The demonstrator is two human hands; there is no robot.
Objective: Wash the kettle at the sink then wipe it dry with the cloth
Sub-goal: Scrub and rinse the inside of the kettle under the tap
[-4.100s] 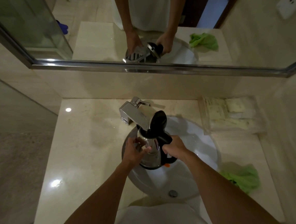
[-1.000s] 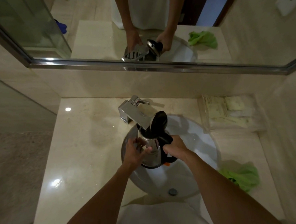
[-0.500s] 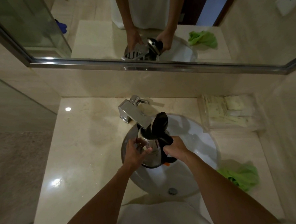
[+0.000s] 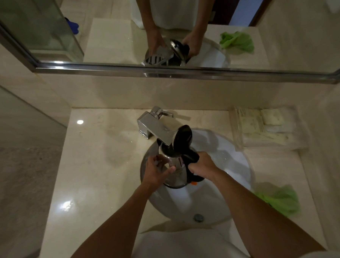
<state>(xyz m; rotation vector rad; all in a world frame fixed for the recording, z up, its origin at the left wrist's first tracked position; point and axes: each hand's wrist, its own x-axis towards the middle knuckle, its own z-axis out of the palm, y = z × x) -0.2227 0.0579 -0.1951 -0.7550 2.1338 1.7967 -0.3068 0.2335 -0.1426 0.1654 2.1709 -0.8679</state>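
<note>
Holding steady, unchanged: right hand (image 4: 201, 166) grips the kettle (image 4: 176, 168) handle under the tap (image 4: 155, 129), left hand (image 4: 157, 171) cups its body; still washing.

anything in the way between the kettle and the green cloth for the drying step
Nothing visible. The kettle is held over the sink; the green cloth lies on the counter to its right, with only the basin rim and bare counter between them.

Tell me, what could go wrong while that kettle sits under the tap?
The kettle is held above the sink by two wet-looking grips: the right hand on its black handle, the left hand on the shiny body, which might slip. Its open lid stands close to the faucet and could knock it.
</note>
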